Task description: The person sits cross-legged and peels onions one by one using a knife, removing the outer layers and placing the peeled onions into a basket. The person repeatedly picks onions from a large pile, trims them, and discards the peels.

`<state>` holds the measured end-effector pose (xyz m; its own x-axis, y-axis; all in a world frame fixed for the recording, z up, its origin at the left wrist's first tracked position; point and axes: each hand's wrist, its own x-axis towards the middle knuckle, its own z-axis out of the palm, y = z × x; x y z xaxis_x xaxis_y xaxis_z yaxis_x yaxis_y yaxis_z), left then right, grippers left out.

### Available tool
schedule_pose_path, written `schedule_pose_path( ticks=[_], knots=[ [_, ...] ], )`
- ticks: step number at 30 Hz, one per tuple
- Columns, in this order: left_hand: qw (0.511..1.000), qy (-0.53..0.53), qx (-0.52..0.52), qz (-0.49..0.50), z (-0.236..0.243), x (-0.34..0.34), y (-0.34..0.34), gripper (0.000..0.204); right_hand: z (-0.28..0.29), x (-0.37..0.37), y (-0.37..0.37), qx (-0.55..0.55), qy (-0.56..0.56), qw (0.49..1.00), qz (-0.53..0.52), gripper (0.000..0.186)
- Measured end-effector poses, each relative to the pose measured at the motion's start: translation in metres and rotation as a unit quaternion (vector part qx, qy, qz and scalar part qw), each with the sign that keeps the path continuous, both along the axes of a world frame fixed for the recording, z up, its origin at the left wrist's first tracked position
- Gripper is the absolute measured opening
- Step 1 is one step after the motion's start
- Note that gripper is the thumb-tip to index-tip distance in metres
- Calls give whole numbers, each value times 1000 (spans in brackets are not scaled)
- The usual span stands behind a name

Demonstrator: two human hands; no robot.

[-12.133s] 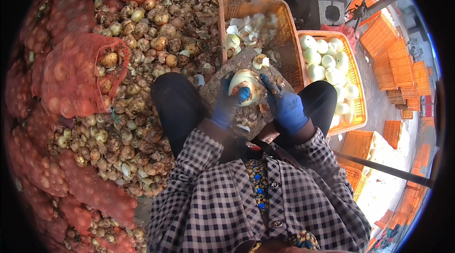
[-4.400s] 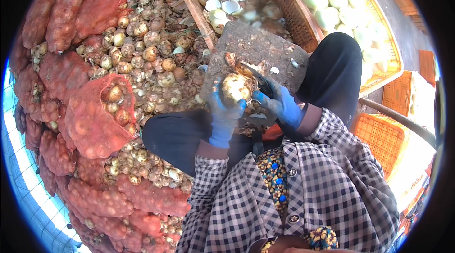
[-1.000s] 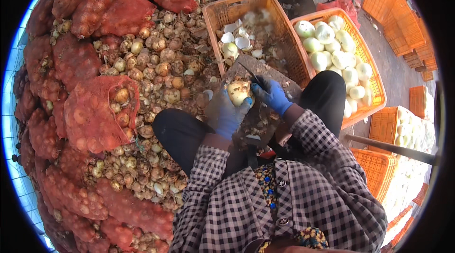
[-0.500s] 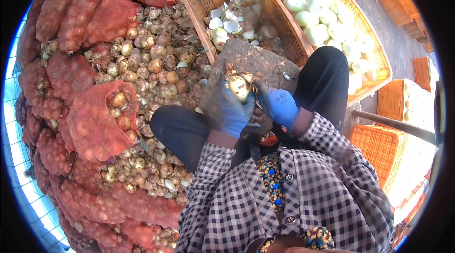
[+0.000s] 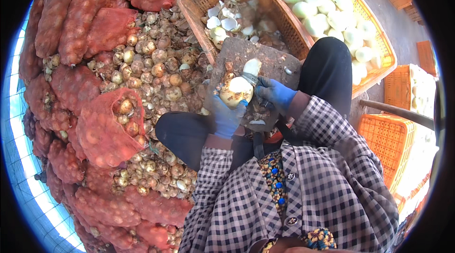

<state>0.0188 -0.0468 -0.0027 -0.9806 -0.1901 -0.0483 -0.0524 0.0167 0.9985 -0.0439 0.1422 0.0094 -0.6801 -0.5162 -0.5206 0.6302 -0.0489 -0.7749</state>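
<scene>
My left hand (image 5: 225, 116), in a blue glove, is closed around the underside of a partly peeled onion (image 5: 238, 90). The onion is white on its upper right, with brown dry skin still on its left side. My right hand (image 5: 277, 95), also in a blue glove with greyish dirty fingers, is closed beside it. A white curved piece of onion layer (image 5: 252, 66) sticks up at those fingertips. Whether a blade is also in the right hand cannot be made out. Both hands are over a dirty brown board (image 5: 277, 68) strewn with skin scraps.
Beyond the board stands an orange crate (image 5: 194, 21) of onion peelings. Right of it, another orange crate (image 5: 386, 40) holds peeled white onions. Unpeeled onions (image 5: 159, 56) are heaped at left among red mesh sacks (image 5: 106, 134). A pole (image 5: 398, 112) and more crates (image 5: 386, 146) are at right.
More of the onion's white surface shows, and a white layer piece now stands out at my right fingers. My right hand has turned and risen slightly; the left still holds the onion.
</scene>
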Motion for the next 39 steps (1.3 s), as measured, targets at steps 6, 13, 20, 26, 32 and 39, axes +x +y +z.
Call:
schedule_pose_path(
  ticks=[6,13,20,26,32,39],
  knots=[
    [995,0,-101,-4,-10,25,-26,82,33,-2,-4,-97,-176,979,-39,16],
    [979,-5,-201,-22,28,12,-11,74,77,-8,-11,-90,-233,967,-54,19],
    [967,-3,-252,-36,6,3,-18,77,35,-48,2,10,9,998,-66,20],
    [974,-9,-221,-45,6,-7,-16,80,11,-38,13,296,310,898,96,40],
    [894,121,-429,-38,3,-10,-16,76,18,-19,-2,39,21,999,13,40],
    [945,21,-326,6,56,-21,-12,68,-3,1,-7,33,162,986,-21,35]
  ],
)
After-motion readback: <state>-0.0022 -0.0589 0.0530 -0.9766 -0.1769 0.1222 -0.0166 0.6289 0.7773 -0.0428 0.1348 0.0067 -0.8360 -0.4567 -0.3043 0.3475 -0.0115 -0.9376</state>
